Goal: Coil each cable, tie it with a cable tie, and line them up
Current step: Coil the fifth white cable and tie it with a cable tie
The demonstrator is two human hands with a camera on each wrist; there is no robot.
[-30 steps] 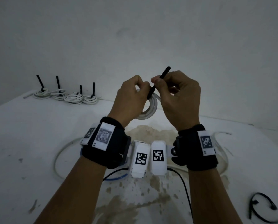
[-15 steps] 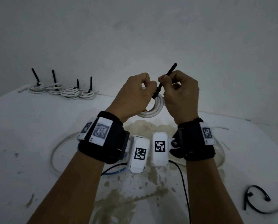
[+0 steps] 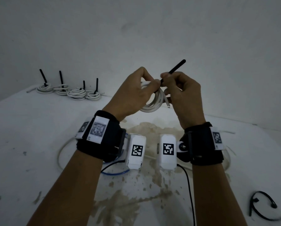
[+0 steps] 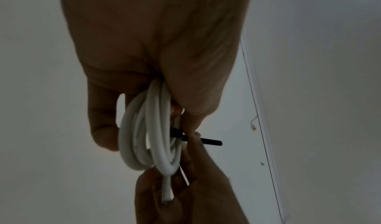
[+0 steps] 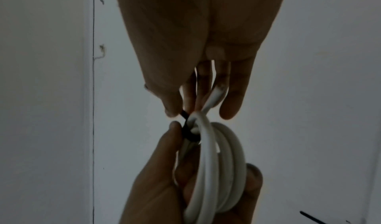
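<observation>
the room is dim and gray, with soft light and no hard shadows. in my wrist views my left hand (image 4: 156, 51) and my right hand (image 5: 202, 31) look dark against the pale wall. those views are grainy and a bit blurry. the head view bends at its edges, and the corners look darker.
</observation>
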